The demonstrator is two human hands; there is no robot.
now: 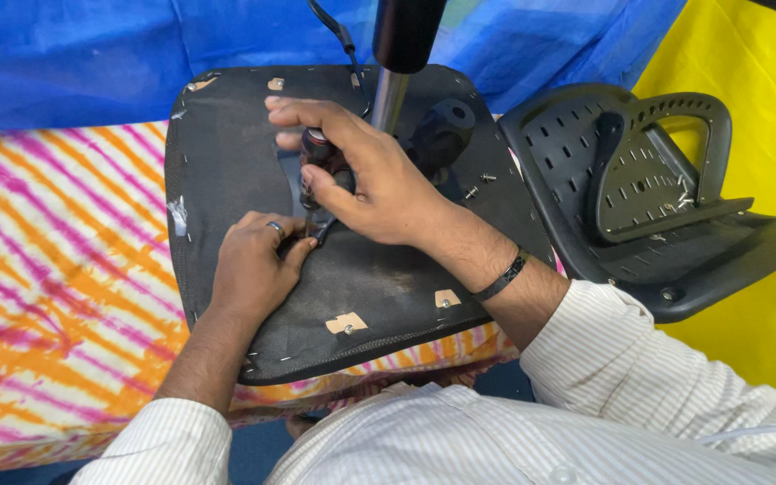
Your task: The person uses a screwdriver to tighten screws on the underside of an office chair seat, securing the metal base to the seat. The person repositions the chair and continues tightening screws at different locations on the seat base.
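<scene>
Hands first: we see our right hand (365, 175) wrapped around a dark-handled screwdriver (321, 171), fingers pressed together about the handle, with the tip pointing down at the underside of an upturned chair seat (235, 153). Our left hand (253, 265) rests flat on that seat just beside the tip, thumb and forefinger pinching around the spot where the tip meets the surface; whatever small part sits between them is hidden from us. The left hand wears a ring, the right wrist a dark band.

We find no containers in view. The nearest thing to loose contents is a few small screws (478, 184) lying on the seat's underside, to the right of the central column.

The seat itself is black, covered in fabric stapled along its edges, with small tan patches near the front and back rims and a scrap of silvery tape on the left edge. A shiny metal column (390, 94) with a black sleeve rises from its middle, beside a black knobbed lever. The seat lies on a pink, orange and white striped cloth (56, 260). To the right, a perforated black plastic chair back (586, 162) rests against yellow fabric; blue sheeting hangs behind.
</scene>
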